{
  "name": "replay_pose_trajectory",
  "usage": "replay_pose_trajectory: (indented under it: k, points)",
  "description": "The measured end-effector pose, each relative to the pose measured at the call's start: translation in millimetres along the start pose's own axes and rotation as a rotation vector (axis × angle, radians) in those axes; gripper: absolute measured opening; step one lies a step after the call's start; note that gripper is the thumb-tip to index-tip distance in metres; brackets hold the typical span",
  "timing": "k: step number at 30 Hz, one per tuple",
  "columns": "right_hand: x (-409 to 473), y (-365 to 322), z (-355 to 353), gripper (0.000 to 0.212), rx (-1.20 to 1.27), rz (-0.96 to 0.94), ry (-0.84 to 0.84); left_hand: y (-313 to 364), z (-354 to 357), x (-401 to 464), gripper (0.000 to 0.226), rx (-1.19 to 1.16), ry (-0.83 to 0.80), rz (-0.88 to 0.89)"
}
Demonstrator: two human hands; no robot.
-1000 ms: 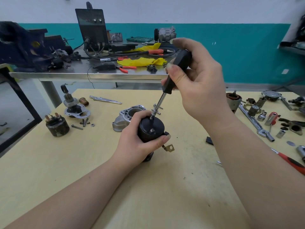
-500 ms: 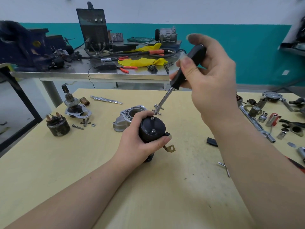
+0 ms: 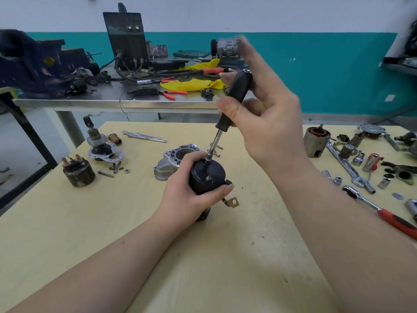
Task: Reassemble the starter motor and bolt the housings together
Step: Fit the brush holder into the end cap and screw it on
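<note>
Here we held the black motor housing (image 3: 206, 177) upright at centre counter (image 3: 67, 222), left hand (image 3: 191, 195) wrapped round it, right hand (image 3: 259, 123) gripping the nut driver (image 3: 228, 116) seated on its twelve-o'clock bolt; the six-o'clock bolt likely needed tightening next.

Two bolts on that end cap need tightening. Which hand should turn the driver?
Right hand: it already holds the driver, tip on the far bolt. Left hand grips the motor.
</note>
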State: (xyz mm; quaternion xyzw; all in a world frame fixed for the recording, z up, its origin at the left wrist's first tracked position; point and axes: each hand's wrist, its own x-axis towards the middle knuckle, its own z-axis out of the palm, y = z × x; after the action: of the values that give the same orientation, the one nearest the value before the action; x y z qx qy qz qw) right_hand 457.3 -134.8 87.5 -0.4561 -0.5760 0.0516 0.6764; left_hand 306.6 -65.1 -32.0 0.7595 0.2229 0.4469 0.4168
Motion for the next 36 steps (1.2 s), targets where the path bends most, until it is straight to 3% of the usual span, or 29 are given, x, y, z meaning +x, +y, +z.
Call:
replay_pose_trajectory:
  k: [3, 7, 11, 13, 15, 19, 22, 25, 30, 33, 36]
  points:
    - [-2.9, 2.9, 4.2, 0.060, 0.085, -0.001, 0.009, 0.3, 0.0, 0.9, 0.062, -0.004, 0.002, -0.003]
    - [1.3, 1.1, -7.5, 0.055, 0.205, 0.077, -0.131, 0.9, -0.2, 0.8, 0.064, 0.001, -0.003, -0.015]
    - [4.0, -0.3, -8.5, 0.060, -0.005, 0.017, -0.047, 1.3, -0.8, -0.1, 0.063, 0.006, -0.011, -0.015]
    - [4.2, 1.9, -4.6, 0.053, -0.078, -0.005, -0.024, 1.4, -1.1, -0.5, 0.063, -0.004, -0.013, -0.022]
    - [5.0, 2.3, -4.6, 0.046, -0.048, 0.003, -0.085, 1.7, -0.9, -0.7, 0.063, -0.001, -0.010, -0.022]
    - [6.5, -5.4, -11.5, 0.064, 0.081, 0.065, -0.289, 2.8, 0.3, -1.1, 0.063, -0.021, -0.008, -0.033]
    - [4.7, -7.5, -6.5, 0.070, 0.021, 0.022, -0.173, 2.3, 0.4, -0.9, 0.062, -0.014, -0.014, -0.021]
    - [1.0, -4.2, 2.7, 0.050, 0.029, 0.052, -0.052, 2.6, 0.1, -0.4, 0.062, -0.007, -0.006, -0.024]
    - [2.4, -6.1, -4.3, 0.054, 0.138, 0.090, -0.196, 2.7, -0.2, -0.6, 0.062, 0.014, -0.004, -0.018]
    - [2.7, -5.9, -4.7, 0.063, 0.019, 0.049, -0.057, 2.9, -0.1, -0.9, 0.062, 0.017, -0.003, -0.016]
    - [2.3, -0.7, -1.1, 0.049, -0.017, 0.059, 0.015, 2.7, -0.1, -0.7, 0.062, 0.015, 0.001, -0.020]
